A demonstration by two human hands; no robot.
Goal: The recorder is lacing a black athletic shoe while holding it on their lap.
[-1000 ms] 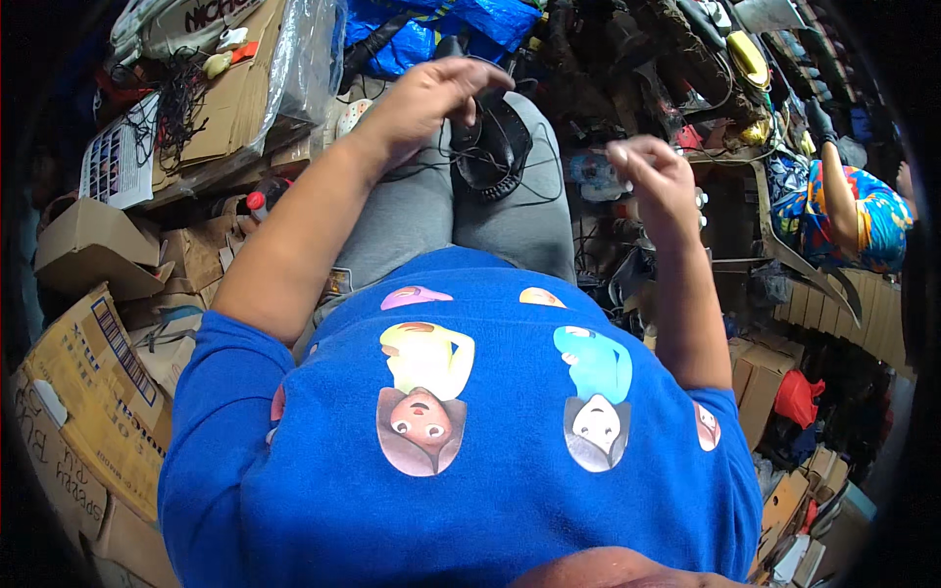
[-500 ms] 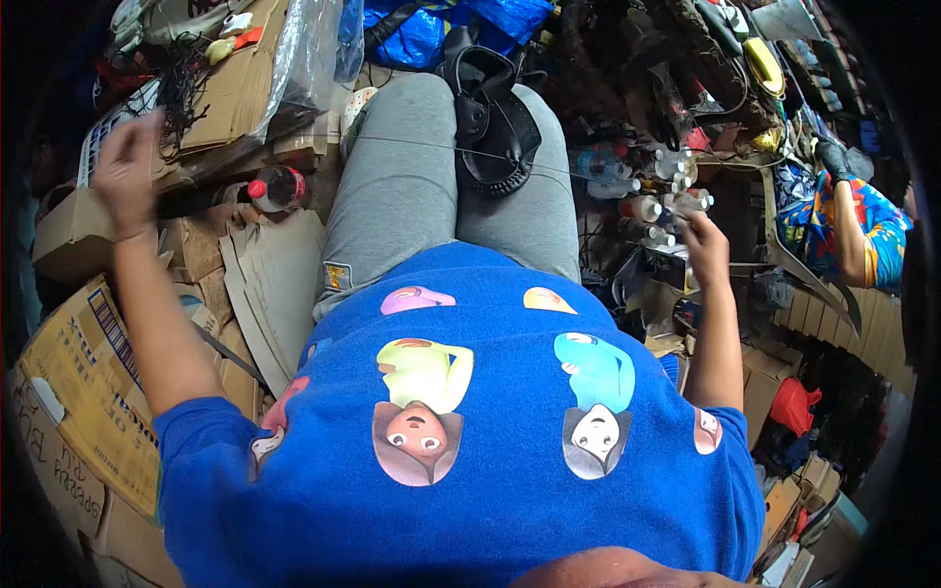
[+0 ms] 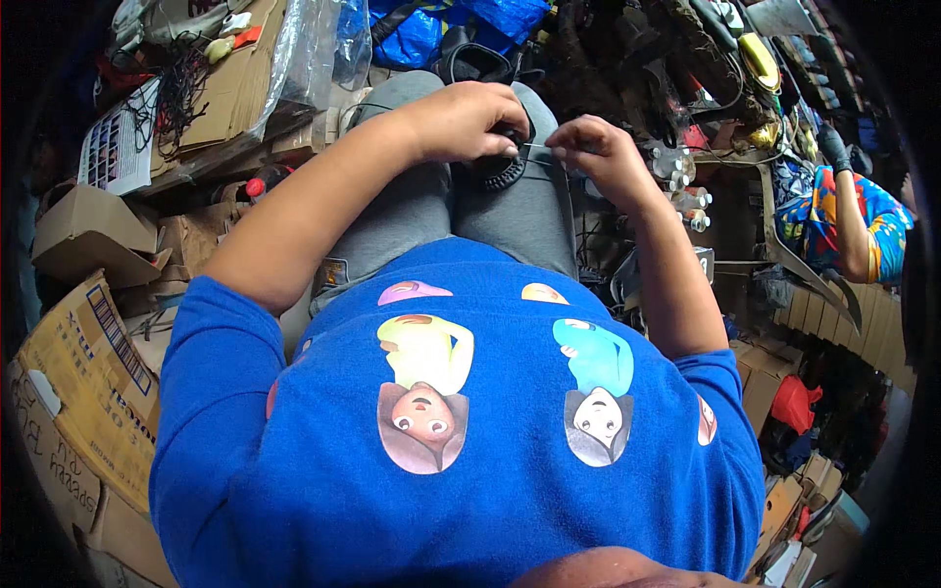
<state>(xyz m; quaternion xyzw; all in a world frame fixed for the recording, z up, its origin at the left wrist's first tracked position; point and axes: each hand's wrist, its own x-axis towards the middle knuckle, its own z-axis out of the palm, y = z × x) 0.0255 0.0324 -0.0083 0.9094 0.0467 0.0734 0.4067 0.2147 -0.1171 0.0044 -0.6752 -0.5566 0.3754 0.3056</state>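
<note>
Black shoe: lying across the person's lap on the grey trousers [image 3: 392, 211], the black shoe [image 3: 506, 177] is pointing its ridged sole edge toward the belly, while its far opening is showing beyond the knuckles.
Left hand: the left hand [image 3: 480, 122] is bending over the middle of the shoe, covering part of it; thumb and fingers are curling inward, but the fingertips are hiding against the black, so I cannot tell whether they are pinching the shoe or the thread.
Right hand: the right hand [image 3: 596, 155] is hovering just to the right of the shoe, its fingers bending and their tips pointing at the left hand; I cannot tell whether they are pinching anything.
Thread: a thin thread [image 3: 537, 146] is running across the short gap between the two hands, near the sole edge.
Right of the knees: small plastic bottles [image 3: 676, 169] are standing or lying in a cluster just beyond the right hand.
Left of the knees: a red-capped bottle [image 3: 257, 186] is showing beyond the left forearm, and an open cardboard box [image 3: 93, 235] is sitting farther out.
Beyond the knees: a shiny blue bag [image 3: 417, 41] is lying near the shoe's far end.
Far right: a co-worker in a bright patterned shirt [image 3: 882, 223] is holding out a dark-gloved hand [image 3: 833, 147].
</note>
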